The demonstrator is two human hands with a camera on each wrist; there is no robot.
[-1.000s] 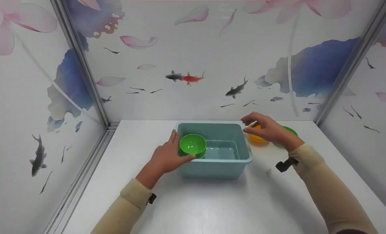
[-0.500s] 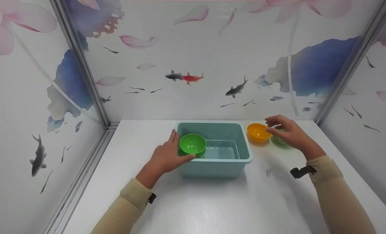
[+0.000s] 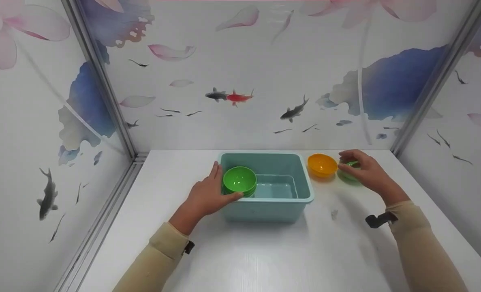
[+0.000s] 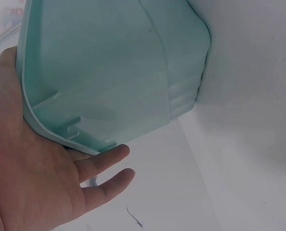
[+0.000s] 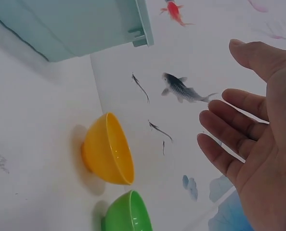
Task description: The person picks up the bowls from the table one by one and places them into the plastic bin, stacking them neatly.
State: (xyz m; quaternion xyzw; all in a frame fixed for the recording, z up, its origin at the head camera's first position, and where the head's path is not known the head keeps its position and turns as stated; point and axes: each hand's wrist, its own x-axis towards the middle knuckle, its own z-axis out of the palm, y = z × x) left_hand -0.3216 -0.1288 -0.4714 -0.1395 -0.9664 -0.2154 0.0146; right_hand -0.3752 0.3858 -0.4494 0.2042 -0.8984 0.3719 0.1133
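The right hand [image 3: 364,168], relaxed and empty, is leaving the round orange plastic bowl [image 3: 322,165], bringing the far-right round green plastic bowl [image 5: 123,214] within reach, while the straight-fingered left hand [image 3: 206,196] is touching the rectangular teal plastic tub [image 3: 264,211].

I see a rectangular teal plastic tub [image 3: 262,211] on a flat white table [image 3: 248,255], a stack of round green bowls [image 3: 240,180] in its left end; to its right, a round orange bowl [image 3: 322,165], then, seemingly just beside, a lone round green bowl [image 5: 126,215].
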